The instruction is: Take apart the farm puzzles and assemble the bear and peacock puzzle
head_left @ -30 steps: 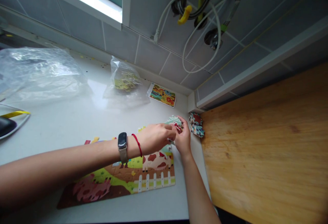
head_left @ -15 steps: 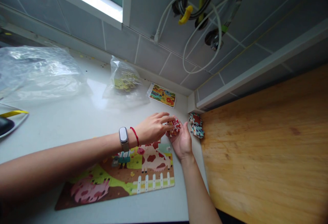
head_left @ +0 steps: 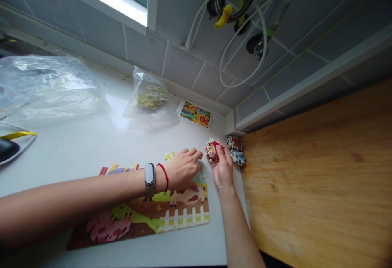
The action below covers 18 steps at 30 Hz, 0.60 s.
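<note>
A partly assembled farm jigsaw puzzle (head_left: 147,217) with a cow, a pig and a white fence lies on the white counter (head_left: 92,145). My left hand (head_left: 183,170), with a watch and a red string at the wrist, rests fingers spread and flat on the puzzle's upper right part. My right hand (head_left: 222,166) is closed on a small clump of red puzzle pieces (head_left: 212,149), held just past the puzzle's top right corner. A small pile of loose pieces (head_left: 235,149) sits to the right, by the wooden surface.
A wooden board (head_left: 321,178) fills the right side. A picture card (head_left: 195,113) and a clear bag of pieces (head_left: 150,96) lie near the tiled wall. A big crumpled plastic bag (head_left: 45,84) sits at the left. Hoses (head_left: 241,35) hang on the wall.
My left hand let go of the clump and dropped flat onto the puzzle. My right hand carried the red pieces slightly right, toward the loose pile.
</note>
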Each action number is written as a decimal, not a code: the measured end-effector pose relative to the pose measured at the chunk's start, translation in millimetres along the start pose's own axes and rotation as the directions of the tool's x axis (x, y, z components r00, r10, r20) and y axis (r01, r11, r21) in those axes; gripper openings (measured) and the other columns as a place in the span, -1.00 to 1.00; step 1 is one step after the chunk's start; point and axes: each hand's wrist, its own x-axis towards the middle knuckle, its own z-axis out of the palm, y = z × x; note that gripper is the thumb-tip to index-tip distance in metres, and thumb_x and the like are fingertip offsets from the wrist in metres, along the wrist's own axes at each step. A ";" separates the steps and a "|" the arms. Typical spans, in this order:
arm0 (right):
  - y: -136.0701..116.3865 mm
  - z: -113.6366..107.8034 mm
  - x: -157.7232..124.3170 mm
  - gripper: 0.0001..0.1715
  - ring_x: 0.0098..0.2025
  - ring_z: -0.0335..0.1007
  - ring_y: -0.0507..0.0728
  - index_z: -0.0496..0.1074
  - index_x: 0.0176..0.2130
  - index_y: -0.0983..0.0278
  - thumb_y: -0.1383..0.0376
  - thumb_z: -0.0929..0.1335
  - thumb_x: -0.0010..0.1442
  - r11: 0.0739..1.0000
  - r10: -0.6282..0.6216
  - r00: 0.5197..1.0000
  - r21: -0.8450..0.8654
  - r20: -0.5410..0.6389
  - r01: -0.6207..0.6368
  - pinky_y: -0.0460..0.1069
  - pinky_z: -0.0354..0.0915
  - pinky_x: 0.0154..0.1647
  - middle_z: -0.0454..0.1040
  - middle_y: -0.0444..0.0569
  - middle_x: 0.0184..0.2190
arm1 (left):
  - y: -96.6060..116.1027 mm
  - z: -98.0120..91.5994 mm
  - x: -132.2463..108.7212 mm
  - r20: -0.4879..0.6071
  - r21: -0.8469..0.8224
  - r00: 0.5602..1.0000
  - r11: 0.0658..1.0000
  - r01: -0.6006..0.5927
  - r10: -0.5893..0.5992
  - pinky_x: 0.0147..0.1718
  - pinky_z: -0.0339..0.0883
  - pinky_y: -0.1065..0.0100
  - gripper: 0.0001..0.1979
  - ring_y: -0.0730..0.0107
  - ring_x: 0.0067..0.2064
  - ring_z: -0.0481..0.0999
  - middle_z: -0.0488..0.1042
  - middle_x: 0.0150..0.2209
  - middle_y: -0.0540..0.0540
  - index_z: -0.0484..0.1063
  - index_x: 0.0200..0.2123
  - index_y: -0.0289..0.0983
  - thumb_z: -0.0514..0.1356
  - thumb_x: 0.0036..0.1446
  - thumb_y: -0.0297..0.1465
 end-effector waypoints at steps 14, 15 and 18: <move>1.1 1.8 -5.6 -0.35 -0.12 0.58 0.14 0.49 0.19 0.14 -0.08 0.50 0.23 0.995 -0.014 0.986 -0.093 0.168 0.030 0.02 0.47 -0.09 0.66 -0.05 -0.08 | -30.2 -21.5 16.6 -0.218 -0.651 0.921 0.751 0.110 -0.324 -0.34 0.35 0.46 -0.93 0.46 -0.37 0.52 0.60 -0.35 0.03 0.54 -0.26 -0.25 0.35 0.19 -0.48; 1.0 2.7 -8.1 -0.37 -0.09 0.59 0.17 0.50 0.18 0.14 -0.10 0.47 0.26 0.995 0.012 0.977 -0.098 0.212 0.009 0.05 0.48 -0.07 0.66 -0.03 -0.04 | -35.1 -22.3 17.9 -0.246 -0.667 0.890 0.733 0.131 -0.383 -0.35 0.35 0.46 -0.94 0.46 -0.37 0.51 0.60 -0.35 0.02 0.54 -0.27 -0.26 0.36 0.18 -0.45; 0.8 5.6 -14.6 -0.35 0.04 0.58 0.27 0.53 0.16 0.15 -0.18 0.43 0.27 0.993 0.068 0.953 -0.108 0.294 -0.038 0.14 0.50 0.01 0.63 0.02 0.07 | -45.2 -18.5 20.2 -0.272 -0.658 0.839 0.727 0.196 -0.472 -0.34 0.35 0.43 -0.87 0.45 -0.38 0.48 0.57 -0.34 0.01 0.55 -0.31 -0.27 0.42 0.12 -0.39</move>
